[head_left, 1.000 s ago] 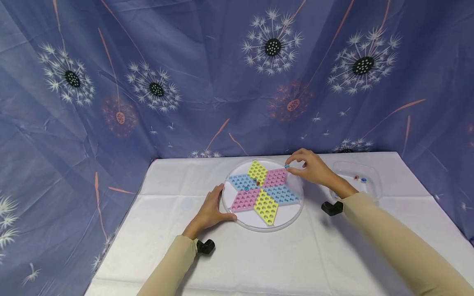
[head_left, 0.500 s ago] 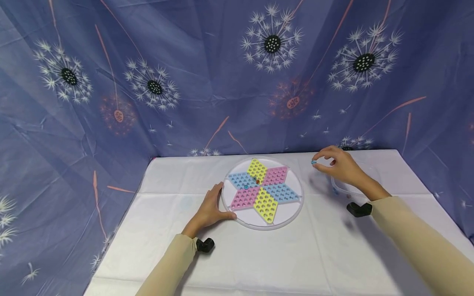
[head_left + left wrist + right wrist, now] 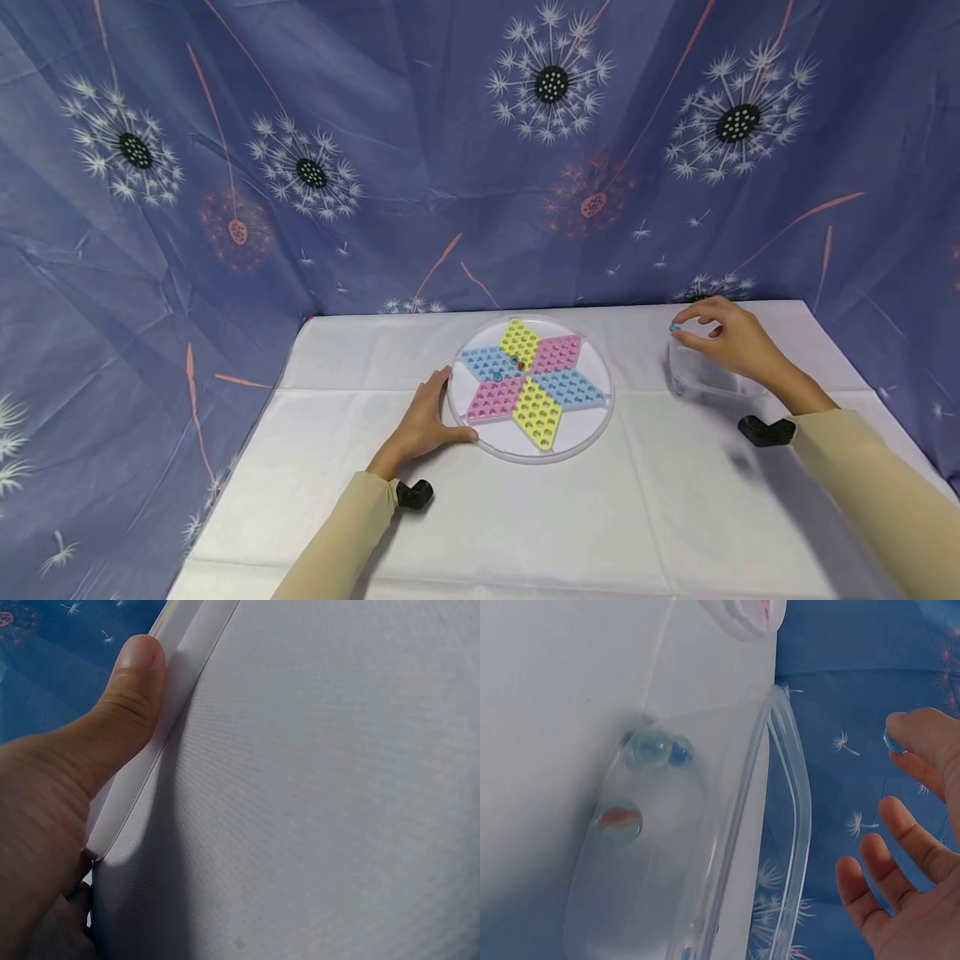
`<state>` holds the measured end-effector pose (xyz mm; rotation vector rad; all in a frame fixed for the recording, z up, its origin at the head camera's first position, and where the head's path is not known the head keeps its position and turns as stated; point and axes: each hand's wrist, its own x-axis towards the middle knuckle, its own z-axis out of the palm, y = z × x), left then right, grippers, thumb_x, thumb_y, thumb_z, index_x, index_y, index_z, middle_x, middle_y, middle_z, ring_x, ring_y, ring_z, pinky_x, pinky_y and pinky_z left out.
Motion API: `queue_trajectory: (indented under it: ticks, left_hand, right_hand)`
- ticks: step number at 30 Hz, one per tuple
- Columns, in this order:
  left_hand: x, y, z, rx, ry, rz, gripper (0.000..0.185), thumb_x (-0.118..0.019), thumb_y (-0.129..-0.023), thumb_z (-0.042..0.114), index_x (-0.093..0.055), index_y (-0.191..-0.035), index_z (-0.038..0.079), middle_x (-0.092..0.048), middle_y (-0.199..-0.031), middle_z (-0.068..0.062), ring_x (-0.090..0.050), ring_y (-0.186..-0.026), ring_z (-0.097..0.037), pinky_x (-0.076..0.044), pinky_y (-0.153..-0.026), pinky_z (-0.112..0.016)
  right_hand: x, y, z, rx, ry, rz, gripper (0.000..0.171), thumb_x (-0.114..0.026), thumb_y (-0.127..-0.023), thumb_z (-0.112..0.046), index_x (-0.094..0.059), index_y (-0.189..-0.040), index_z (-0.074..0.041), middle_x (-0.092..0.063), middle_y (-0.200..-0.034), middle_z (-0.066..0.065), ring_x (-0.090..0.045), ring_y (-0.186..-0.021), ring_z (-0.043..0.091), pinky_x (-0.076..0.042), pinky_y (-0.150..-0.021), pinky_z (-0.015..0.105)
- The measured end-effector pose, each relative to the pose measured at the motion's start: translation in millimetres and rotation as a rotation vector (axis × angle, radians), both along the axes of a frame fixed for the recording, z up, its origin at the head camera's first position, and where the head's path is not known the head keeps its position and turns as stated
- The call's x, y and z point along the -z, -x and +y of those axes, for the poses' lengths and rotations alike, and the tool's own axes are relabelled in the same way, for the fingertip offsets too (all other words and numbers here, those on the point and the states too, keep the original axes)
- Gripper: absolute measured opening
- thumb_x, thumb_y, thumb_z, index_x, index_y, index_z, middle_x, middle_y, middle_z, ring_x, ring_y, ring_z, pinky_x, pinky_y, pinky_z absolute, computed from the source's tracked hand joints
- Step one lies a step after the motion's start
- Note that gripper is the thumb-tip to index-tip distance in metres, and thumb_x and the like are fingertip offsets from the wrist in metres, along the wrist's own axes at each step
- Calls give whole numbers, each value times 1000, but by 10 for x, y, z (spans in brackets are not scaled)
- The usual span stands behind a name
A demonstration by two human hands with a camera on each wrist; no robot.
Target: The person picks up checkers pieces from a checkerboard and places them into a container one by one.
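Note:
A round Chinese checkers board (image 3: 479, 454) with a yellow, pink and blue star lies on the white table. My left hand (image 3: 418, 423) rests against its left rim, fingers and thumb spread along the edge; the left wrist view shows the thumb (image 3: 133, 701) laid straight along the side wall. Between right thumb and index finger I pinch a blue marble (image 3: 892, 741), the other fingers apart. That right hand (image 3: 727, 335) is raised over a clear plastic box (image 3: 708, 390). Inside the box are a pale marble (image 3: 651, 748), a dark blue marble (image 3: 680, 752) and a red-streaked marble (image 3: 620, 820).
Near the board's centre sit a blue marble (image 3: 498, 377) and a red-brown marble (image 3: 521, 366), with another marble (image 3: 514, 361) beside them. A blue dandelion-print cloth (image 3: 420, 167) hangs behind the white tabletop (image 3: 540, 533) and along its sides.
My right hand has moved right, from the board's upper right edge to over the box, still pinching the blue marble. The left hand stays at the rim. Marbles in the box now lie further left.

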<state>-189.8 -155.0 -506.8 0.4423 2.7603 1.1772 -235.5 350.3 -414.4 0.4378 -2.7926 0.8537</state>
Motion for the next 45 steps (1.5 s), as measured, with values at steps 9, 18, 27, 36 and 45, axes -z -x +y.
queue_trajectory:
  ticks: [9,18,27,36,45]
  left_hand:
    - [16,9,-11,-9,14,-16,129,-97,-67,43,-20,-164,6,-23,-169,-13,-12,-157,-31,-6,-129,-45]
    - [19,18,-12,-14,17,-21,129,-97,-67,44,-19,-164,8,-22,-169,-13,-11,-157,-31,-6,-129,-45]
    - [16,26,-17,-12,15,-21,130,-97,-67,44,-19,-164,7,-22,-169,-12,-11,-158,-30,-6,-129,-45]
    - [19,21,-16,-6,0,-21,130,-97,-67,44,-19,-164,6,-22,-169,-13,-11,-157,-30,-6,-129,-44]
    - [45,40,-17,-7,9,-17,131,-96,-67,45,-18,-164,6,-22,-169,-12,-12,-157,-30,-6,-129,-44]
  right_hand:
    - [44,-31,107,-9,2,32,22,-77,-94,-23,-77,-113,-12,-60,-122,16,-59,-107,42,-46,-69,12]
    - [195,-48,204,14,3,-46,23,-76,-95,-26,-77,-111,-10,-57,-128,19,-59,-109,46,-60,-78,48]
    - [325,-57,199,-9,-1,-63,19,-77,-94,-23,-79,-107,-9,-58,-126,25,-62,-97,45,-54,-68,39]
    - [393,-32,210,-19,-26,-16,17,-79,-92,-19,-80,-105,-7,-60,-122,27,-62,-89,40,-50,-64,33]
    - [426,-25,223,-13,-33,-5,18,-79,-91,-19,-80,-105,-8,-62,-121,26,-60,-86,35,-47,-62,30]
